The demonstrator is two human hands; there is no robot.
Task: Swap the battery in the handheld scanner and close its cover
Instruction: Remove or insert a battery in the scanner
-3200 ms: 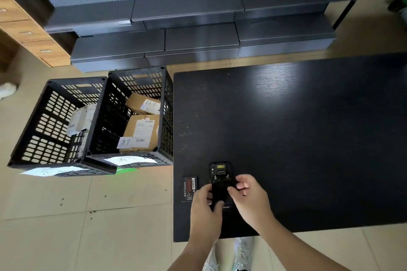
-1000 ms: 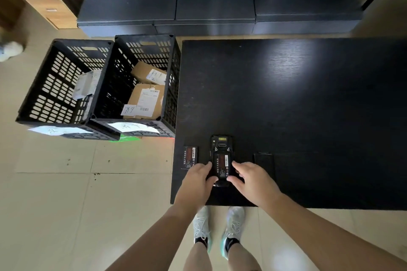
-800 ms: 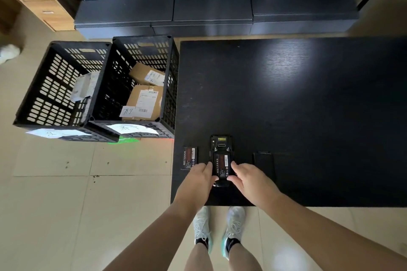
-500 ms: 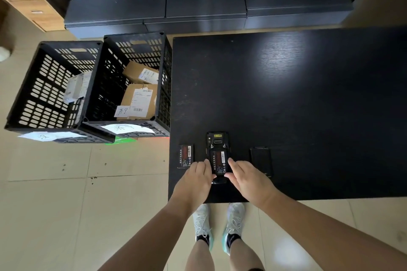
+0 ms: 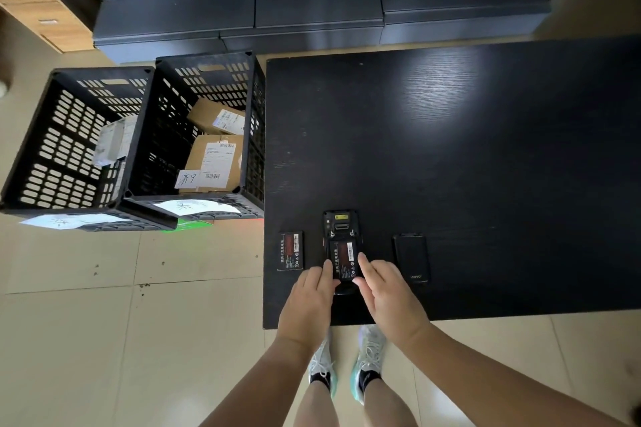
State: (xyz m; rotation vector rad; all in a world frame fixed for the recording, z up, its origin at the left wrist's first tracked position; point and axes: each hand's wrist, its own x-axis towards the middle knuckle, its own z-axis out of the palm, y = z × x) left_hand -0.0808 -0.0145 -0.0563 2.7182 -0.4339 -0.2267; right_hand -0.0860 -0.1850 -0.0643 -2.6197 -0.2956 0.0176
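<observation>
The black handheld scanner (image 5: 341, 226) lies back-up near the front edge of the black table (image 5: 451, 156). A battery (image 5: 343, 257) with a red label sits in its open compartment. My left hand (image 5: 310, 302) rests at the scanner's lower left, fingertips touching the battery's left edge. My right hand (image 5: 386, 293) is at the lower right, fingers touching the battery's right edge. A second battery (image 5: 290, 251) lies on the table left of the scanner. The black cover (image 5: 411, 258) lies to the right, apart from both hands.
Two black slotted crates (image 5: 194, 135) stand on the floor left of the table, holding cardboard parcels (image 5: 213, 163) with labels. Dark metal shelf parts (image 5: 312, 3) are stacked beyond the table. My feet in light shoes (image 5: 347, 360) stand at the table's front edge.
At first my hands held the covered scanner; since then the cover lies to the right and a battery shows in the compartment. My fingers stay on the battery, shifting slightly.
</observation>
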